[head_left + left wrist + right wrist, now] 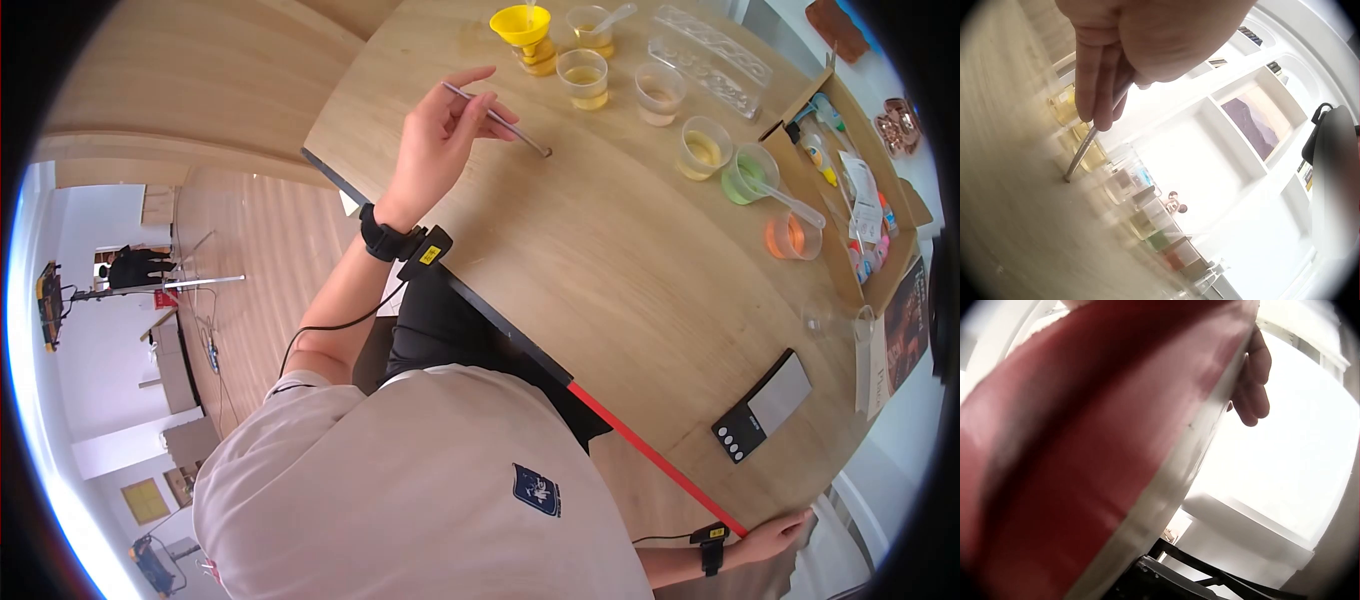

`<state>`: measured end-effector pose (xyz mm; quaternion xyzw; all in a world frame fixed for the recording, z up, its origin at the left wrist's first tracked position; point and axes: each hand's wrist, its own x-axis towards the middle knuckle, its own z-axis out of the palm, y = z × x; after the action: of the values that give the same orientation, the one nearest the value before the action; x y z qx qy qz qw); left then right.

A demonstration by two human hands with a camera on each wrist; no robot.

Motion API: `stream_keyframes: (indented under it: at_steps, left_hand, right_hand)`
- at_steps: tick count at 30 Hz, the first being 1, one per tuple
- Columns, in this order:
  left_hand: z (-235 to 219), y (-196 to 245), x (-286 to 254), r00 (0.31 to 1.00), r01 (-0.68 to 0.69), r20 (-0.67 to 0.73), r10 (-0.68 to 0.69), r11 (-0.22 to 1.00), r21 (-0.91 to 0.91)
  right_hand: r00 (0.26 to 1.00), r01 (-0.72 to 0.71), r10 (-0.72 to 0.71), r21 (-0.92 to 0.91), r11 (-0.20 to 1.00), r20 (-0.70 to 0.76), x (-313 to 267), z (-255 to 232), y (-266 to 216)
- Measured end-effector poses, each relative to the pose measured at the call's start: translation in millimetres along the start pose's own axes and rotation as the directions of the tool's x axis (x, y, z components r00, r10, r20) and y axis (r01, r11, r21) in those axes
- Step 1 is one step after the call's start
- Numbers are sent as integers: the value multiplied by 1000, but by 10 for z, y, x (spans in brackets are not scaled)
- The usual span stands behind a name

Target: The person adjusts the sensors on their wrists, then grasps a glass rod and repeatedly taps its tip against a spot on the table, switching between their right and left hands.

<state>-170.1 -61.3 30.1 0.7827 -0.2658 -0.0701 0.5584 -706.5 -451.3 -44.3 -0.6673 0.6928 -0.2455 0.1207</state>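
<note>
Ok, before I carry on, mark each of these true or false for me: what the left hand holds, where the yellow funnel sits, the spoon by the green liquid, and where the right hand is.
1. The left hand pinches a thin rod. True.
2. The yellow funnel sits in the cup of green liquid. False: it sits over a container of yellow liquid.
3. A spoon stands in the cup of green liquid. True.
4. The right hand grips the flat black-and-silver device. False: it is at the table's edge, apart from the device.
</note>
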Motion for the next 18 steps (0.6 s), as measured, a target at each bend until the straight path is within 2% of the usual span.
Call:
stream_keyframes:
  at_steps: [6,9,11,14,16,18]
  left_hand:
    - [-68,-118,32,1000,16,5,-16,999,39]
    - [-98,-207,22,1000,-30,7,29,992,120]
    - [-95,-251,26,999,-20,-45,16,997,-79]
    - [-116,-132,29,997,58,-42,-63,992,-112]
    - [-121,-176,34,997,64,-35,-67,993,-97]
    - [-117,-207,41,997,68,-29,-71,994,-80]
  right_hand:
    - [1000,-21,21,2,1000,15,-16,-14,-77]
    - [1000,9,-9,-26,1000,9,-13,-18,-77]
    - [1000,0,0,-18,1000,15,-15,-16,-87]
    - [1000,-3,3,-3,1000,13,-23,-13,-67]
    - [1000,9,-9,6,1000,6,24,-6,12]
    - [998,12,-12,-4,1000,65,61,-22,30]
